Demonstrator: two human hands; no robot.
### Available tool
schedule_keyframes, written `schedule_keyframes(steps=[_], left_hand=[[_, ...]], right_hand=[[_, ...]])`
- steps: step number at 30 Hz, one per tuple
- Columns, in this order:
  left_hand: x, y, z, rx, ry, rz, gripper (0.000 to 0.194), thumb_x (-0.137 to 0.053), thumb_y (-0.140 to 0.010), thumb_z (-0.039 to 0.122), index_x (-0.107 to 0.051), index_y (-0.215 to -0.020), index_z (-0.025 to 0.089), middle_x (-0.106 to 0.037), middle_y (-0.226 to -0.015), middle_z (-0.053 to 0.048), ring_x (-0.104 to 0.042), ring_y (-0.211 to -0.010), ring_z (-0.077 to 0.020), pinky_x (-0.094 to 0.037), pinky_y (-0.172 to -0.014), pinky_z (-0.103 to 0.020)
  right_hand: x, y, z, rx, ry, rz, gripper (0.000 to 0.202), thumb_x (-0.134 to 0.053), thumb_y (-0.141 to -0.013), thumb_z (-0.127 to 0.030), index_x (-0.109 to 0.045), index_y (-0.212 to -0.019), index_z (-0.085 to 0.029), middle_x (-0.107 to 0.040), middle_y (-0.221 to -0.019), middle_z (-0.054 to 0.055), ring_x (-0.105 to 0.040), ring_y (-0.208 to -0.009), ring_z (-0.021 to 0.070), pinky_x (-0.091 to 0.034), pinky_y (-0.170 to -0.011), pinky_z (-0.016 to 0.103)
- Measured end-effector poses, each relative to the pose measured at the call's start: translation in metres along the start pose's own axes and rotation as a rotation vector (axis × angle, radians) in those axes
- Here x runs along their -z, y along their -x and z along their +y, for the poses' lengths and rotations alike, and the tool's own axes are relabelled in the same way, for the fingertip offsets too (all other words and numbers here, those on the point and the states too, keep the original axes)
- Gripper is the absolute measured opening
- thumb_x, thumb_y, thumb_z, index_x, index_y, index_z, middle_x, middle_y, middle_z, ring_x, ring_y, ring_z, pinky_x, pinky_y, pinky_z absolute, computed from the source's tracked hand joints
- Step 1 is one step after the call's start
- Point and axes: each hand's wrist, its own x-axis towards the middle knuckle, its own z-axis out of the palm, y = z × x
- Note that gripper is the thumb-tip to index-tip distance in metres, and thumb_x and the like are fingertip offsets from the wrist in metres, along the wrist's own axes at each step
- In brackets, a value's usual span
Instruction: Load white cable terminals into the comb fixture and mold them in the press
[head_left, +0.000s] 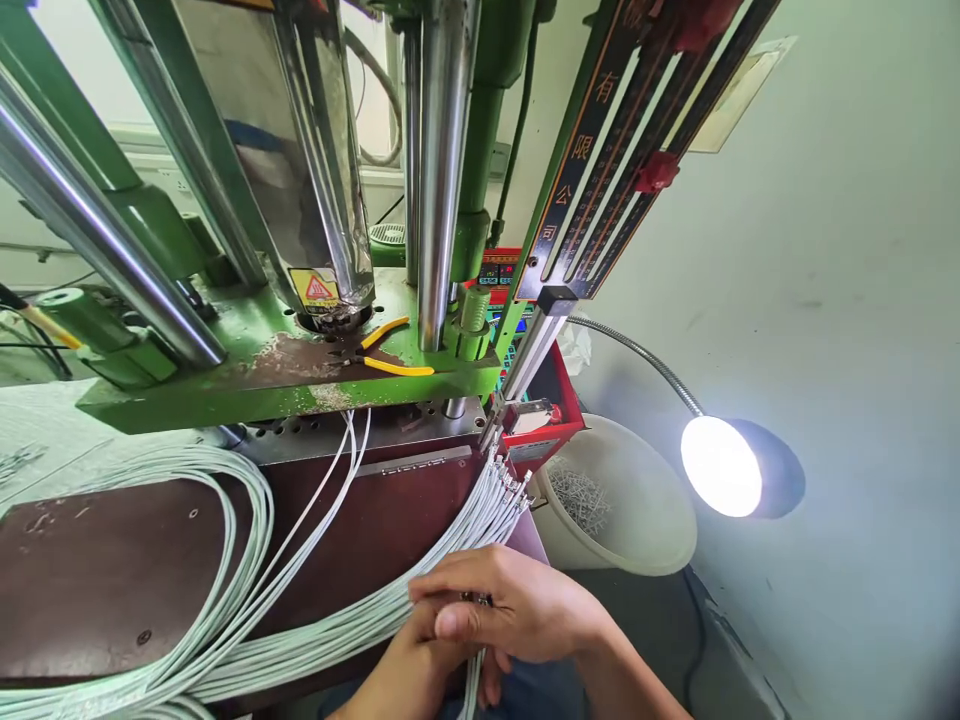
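My right hand [536, 605] lies curled over my left hand [427, 640] near the front edge of the brown table. A few white cables [472, 685] run down from between the two hands, and small metal ends [478, 599] peek out between the fingers. Both hands are closed around these cables, though the fingers partly hide them. Just beyond, a thick bundle of white cables [352, 618] sweeps across the table, its metal-tipped ends [511, 482] gathered at the right. Two or three more cables [352, 470] lead out from under the green press plate.
A green press [300, 390] with steel columns stands ahead. Yellow-handled pliers [397, 367] lie on its plate. Coiled cables [240, 480] cover the table's left. At right are a red control box [551, 425], a white bin [637, 520] of metal scraps, and a lit lamp [720, 467].
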Motion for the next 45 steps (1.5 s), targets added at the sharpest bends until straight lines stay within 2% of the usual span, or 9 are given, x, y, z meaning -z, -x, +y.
schedule_keyframes(steps=[2,6,11,16,19,22,27,33,45], left_hand=[[0.004,0.003,0.005,-0.013,0.061,0.053,0.034,-0.069,-0.078,0.047,-0.068,-0.069,0.014,-0.062,-0.060,-0.004,-0.055,-0.056,-0.0148,-0.041,-0.059,-0.028],[0.009,0.008,0.021,-0.044,0.176,0.176,0.025,-0.070,-0.079,0.035,-0.067,-0.093,0.015,-0.067,-0.072,-0.003,-0.059,-0.062,-0.0142,-0.044,-0.063,-0.028],[0.011,0.010,0.030,-0.081,0.180,0.235,0.025,-0.066,-0.082,0.031,-0.062,-0.100,0.014,-0.067,-0.071,-0.003,-0.055,-0.052,-0.0116,-0.039,-0.053,-0.026],[0.013,0.008,0.026,-0.117,0.095,0.267,0.025,-0.066,-0.082,0.036,-0.060,-0.096,0.015,-0.065,-0.067,-0.001,-0.047,-0.044,-0.0072,-0.032,-0.046,-0.023],[0.012,0.005,0.023,-0.149,-0.024,0.272,0.027,-0.064,-0.083,0.043,-0.059,-0.085,0.016,-0.064,-0.064,0.001,-0.043,-0.039,-0.0051,-0.028,-0.042,-0.022],[0.010,0.001,0.021,-0.153,-0.091,0.270,0.031,-0.062,-0.083,0.047,-0.057,-0.079,0.017,-0.064,-0.061,0.001,-0.040,-0.034,-0.0043,-0.026,-0.040,-0.021],[0.006,-0.004,0.018,-0.146,-0.200,0.257,0.035,-0.059,-0.084,0.048,-0.058,-0.069,0.016,-0.062,-0.057,-0.002,-0.055,-0.052,-0.0111,-0.043,-0.056,-0.023],[0.003,-0.009,0.009,-0.043,-0.260,0.247,0.045,-0.059,-0.080,0.057,-0.046,-0.059,0.020,-0.037,-0.043,0.009,-0.026,-0.036,-0.0049,-0.019,-0.039,-0.022],[-0.013,-0.006,0.021,-0.133,-0.444,0.293,0.047,-0.055,-0.083,0.056,-0.044,-0.054,0.021,-0.043,-0.037,0.005,-0.033,-0.037,-0.0075,-0.026,-0.044,-0.024]], right_hand=[[0.007,-0.017,0.002,-0.003,0.021,-0.028,0.040,-0.044,-0.098,-0.043,-0.065,-0.121,-0.019,-0.070,-0.112,0.006,-0.067,-0.097,0.0169,-0.052,-0.081,0.025],[0.018,-0.067,0.028,-0.045,0.537,0.356,0.033,-0.059,-0.092,-0.037,-0.064,-0.119,-0.017,-0.066,-0.116,0.008,-0.059,-0.108,0.0211,-0.046,-0.095,0.034],[0.014,-0.106,0.056,-0.059,0.949,0.289,0.022,-0.063,-0.090,-0.030,-0.067,-0.102,-0.012,-0.063,-0.106,0.012,-0.056,-0.102,0.0261,-0.047,-0.088,0.039],[0.009,-0.090,0.044,-0.005,0.989,0.232,0.022,-0.050,-0.097,-0.026,-0.062,-0.104,-0.009,-0.063,-0.105,0.014,-0.059,-0.091,0.0247,-0.048,-0.076,0.037],[0.012,-0.065,0.033,-0.088,0.831,0.288,0.023,-0.049,-0.096,-0.026,-0.060,-0.108,-0.009,-0.066,-0.098,0.012,-0.062,-0.084,0.0235,-0.047,-0.073,0.035],[0.017,-0.036,0.028,-0.236,0.377,0.383,0.024,-0.057,-0.092,-0.029,-0.063,-0.111,-0.015,-0.070,-0.097,0.005,-0.064,-0.085,0.0197,-0.048,-0.074,0.030],[0.012,-0.003,0.029,-0.341,-0.150,0.370,0.045,-0.051,-0.093,-0.042,-0.061,-0.128,-0.015,-0.070,-0.085,0.003,-0.061,-0.069,0.0156,-0.048,-0.065,0.027],[0.004,0.002,0.020,-0.288,-0.258,0.451,0.040,-0.054,-0.090,-0.032,-0.065,-0.125,-0.014,-0.072,-0.100,0.004,-0.064,-0.101,0.0223,-0.049,-0.090,0.033],[-0.001,0.001,0.009,-0.289,-0.217,0.431,0.042,-0.052,-0.090,-0.025,-0.061,-0.128,-0.009,-0.068,-0.118,0.010,-0.063,-0.109,0.0233,-0.047,-0.097,0.034]])
